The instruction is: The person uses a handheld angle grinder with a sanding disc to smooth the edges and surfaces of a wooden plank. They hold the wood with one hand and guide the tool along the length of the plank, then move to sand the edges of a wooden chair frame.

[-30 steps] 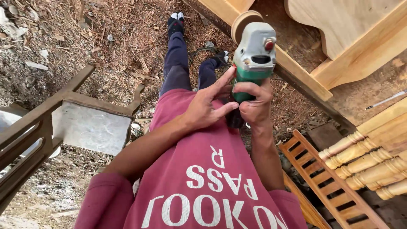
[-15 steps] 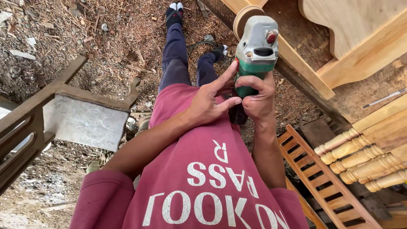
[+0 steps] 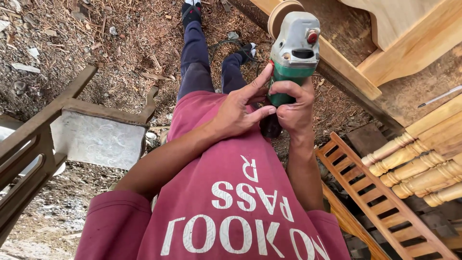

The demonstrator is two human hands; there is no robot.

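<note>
My right hand [image 3: 294, 110] is clenched round the green body of the angle grinder [image 3: 293, 53], held above my lap near the wooden frame [image 3: 346, 67], left hand [image 3: 238, 108] loose, fingers [image 3: 257, 82] touching it.

One green-and-grey angle grinder [image 3: 293, 53], two hands on it – left hand [image 3: 238, 108], right hand [image 3: 293, 108]. Four turned wooden spindles [image 3: 414, 168], one slatted wooden panel [image 3: 380, 197], one dark wooden chair frame [image 3: 43, 139], two shoes [image 3: 191, 10].
</note>
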